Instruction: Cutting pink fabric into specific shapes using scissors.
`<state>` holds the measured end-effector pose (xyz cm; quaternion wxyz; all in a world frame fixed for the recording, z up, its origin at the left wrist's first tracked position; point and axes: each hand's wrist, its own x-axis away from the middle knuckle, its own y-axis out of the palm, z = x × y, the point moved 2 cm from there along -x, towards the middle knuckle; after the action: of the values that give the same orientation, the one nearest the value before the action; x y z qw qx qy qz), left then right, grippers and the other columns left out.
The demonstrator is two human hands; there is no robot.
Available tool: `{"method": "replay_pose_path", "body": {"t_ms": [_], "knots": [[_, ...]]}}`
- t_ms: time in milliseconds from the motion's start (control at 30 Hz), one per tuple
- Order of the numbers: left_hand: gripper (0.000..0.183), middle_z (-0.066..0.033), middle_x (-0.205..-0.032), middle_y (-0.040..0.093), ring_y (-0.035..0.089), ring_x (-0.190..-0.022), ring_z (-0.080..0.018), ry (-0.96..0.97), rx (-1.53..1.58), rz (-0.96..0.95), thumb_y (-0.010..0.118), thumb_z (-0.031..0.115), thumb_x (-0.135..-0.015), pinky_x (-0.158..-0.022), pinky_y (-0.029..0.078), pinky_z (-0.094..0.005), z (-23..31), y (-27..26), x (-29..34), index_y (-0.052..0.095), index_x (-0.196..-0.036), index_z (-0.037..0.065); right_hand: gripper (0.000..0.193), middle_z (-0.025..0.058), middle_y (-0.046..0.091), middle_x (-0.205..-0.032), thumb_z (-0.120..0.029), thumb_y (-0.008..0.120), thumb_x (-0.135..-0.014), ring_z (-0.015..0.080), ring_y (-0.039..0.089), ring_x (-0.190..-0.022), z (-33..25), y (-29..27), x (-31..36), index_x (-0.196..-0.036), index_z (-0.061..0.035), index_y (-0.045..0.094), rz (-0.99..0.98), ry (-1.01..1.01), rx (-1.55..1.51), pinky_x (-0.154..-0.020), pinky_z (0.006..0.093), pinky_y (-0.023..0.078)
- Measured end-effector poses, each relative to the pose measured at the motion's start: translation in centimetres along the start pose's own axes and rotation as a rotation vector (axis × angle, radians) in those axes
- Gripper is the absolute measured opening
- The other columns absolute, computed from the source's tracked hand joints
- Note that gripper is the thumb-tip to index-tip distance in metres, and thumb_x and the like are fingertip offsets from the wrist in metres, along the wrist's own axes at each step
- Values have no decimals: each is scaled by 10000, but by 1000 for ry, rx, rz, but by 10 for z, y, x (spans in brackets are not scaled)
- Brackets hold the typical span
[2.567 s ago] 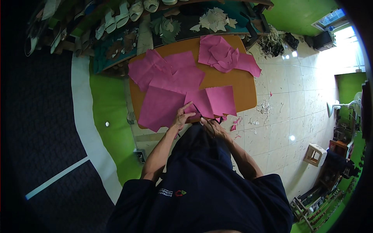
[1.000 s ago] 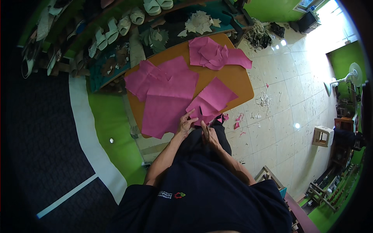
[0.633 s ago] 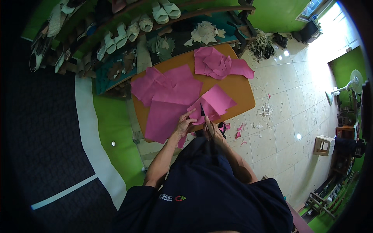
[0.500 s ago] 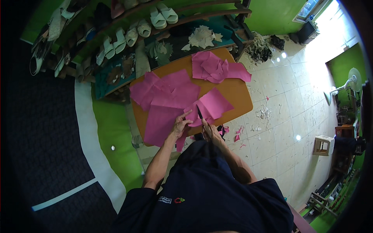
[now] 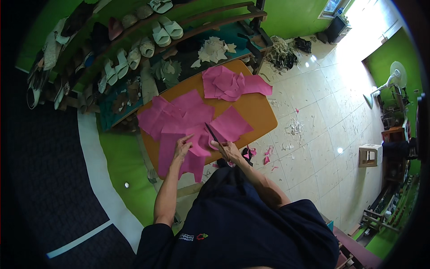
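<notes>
A loose piece of pink sheet material lies between the two hands at the centre of the frame, with its left edge at the fingers of the left hand and its right side near the dark blades of a pair of scissors. A squarish, creased sheet of the same pink material spreads just right of the blades, over an orange-brown table with rounded corners. The right hand is closed around the scissors' handles, the tips pointing to the upper left; the blades read as one dark line, so I cannot tell how far they are parted. The left hand has its forefinger stretched out and its thumb a little apart from it, both at the loose piece's edge; whether they pinch it I cannot tell. Larger overlapping pink sheets cover the left part of the table, and a heap of pink cut pieces sits at its far edge. In the upper left of the frame, a dark wooden rack carries rows of shoes, among them a pair of pale green sandals. Below it, a low bench with a teal cover bears a pile of jagged cream pieces and a pile of grey-green pieces. Pink scraps lie on the pale tiled floor right of the table.
</notes>
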<state>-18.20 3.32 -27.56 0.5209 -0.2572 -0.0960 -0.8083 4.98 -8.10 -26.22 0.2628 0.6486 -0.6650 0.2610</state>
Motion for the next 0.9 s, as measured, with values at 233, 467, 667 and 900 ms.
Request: {"method": "replay_pose_path", "body": {"t_ms": [233, 467, 667, 900], "knots": [[287, -85, -986, 591, 591, -770, -160, 267, -198, 536, 675, 29, -806, -629, 513, -269, -46, -14, -4, 696, -1091, 12, 806, 198, 690, -818, -718, 612, -822, 288, 661, -768, 23, -24, 58, -993, 63, 719, 54, -183, 187, -735, 420, 510], [266, -55, -937, 654, 611, -692, -109, -306, 266, 53, 662, 78, -874, -575, 538, -245, -40, 96, 32, 668, -1138, 52, 822, 237, 706, -903, -726, 602, -821, 333, 685, -898, 95, -67, 82, -1016, 65, 710, 50, 14, 321, -816, 428, 501], [283, -36, -982, 649, 652, -857, -154, -364, 497, -91, 671, 102, -887, -747, 579, -332, -67, 135, 41, 661, -1170, 91, 847, 217, 700, -853, -741, 593, -819, 303, 676, -840, 71, -65, 75, -994, 80, 709, 43, 55, 376, -777, 419, 495], [529, -59, -1243, 553, 611, -1106, -208, -253, 970, 19, 659, 82, -923, -918, 539, -395, -44, 152, 30, 521, -1420, 199, 714, 17, 526, -583, -703, 594, -857, 117, 502, -541, 76, -52, 54, -783, 4, 660, 21, 76, 62, -524, 297, 383]]}}
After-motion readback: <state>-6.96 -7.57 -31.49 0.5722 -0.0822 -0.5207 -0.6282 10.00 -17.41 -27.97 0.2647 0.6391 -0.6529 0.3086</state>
